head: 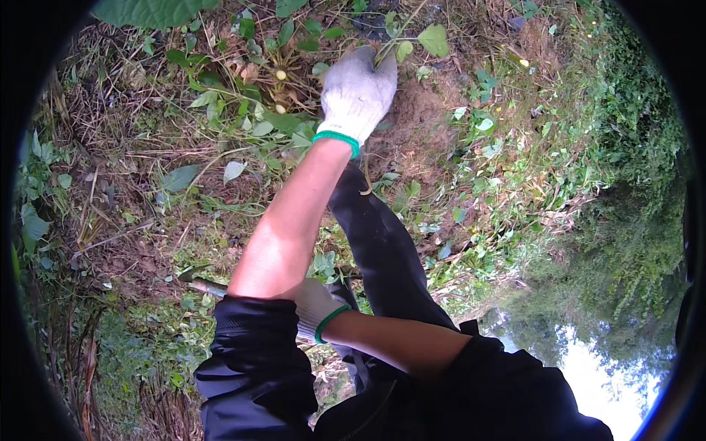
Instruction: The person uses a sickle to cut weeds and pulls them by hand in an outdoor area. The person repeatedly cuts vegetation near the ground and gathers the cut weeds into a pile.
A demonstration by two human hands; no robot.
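Observation:
My left hand point(361, 88), in a white knit glove with a green cuff, reaches far forward over the soil. Its fingers are closed around thin green plant stems point(394, 41) that bear a few leaves point(434, 40). My right hand point(320, 308), gloved alike, is low and nearer my body, partly hidden behind my left forearm. From behind that forearm a sickle-like hand tool point(208, 286) sticks out to the left, its short handle part and dark curved blade showing; my right hand appears closed on it, though the grip itself is covered.
Two pale round spots, perhaps cut stem ends point(281, 74), lie left of my left hand. Dry stalks and low leafy plants point(179, 177) cover much of the ground. My dark-trousered leg point(380, 237) extends forward beneath my arms. Dense green bushes point(634, 110) line the right side.

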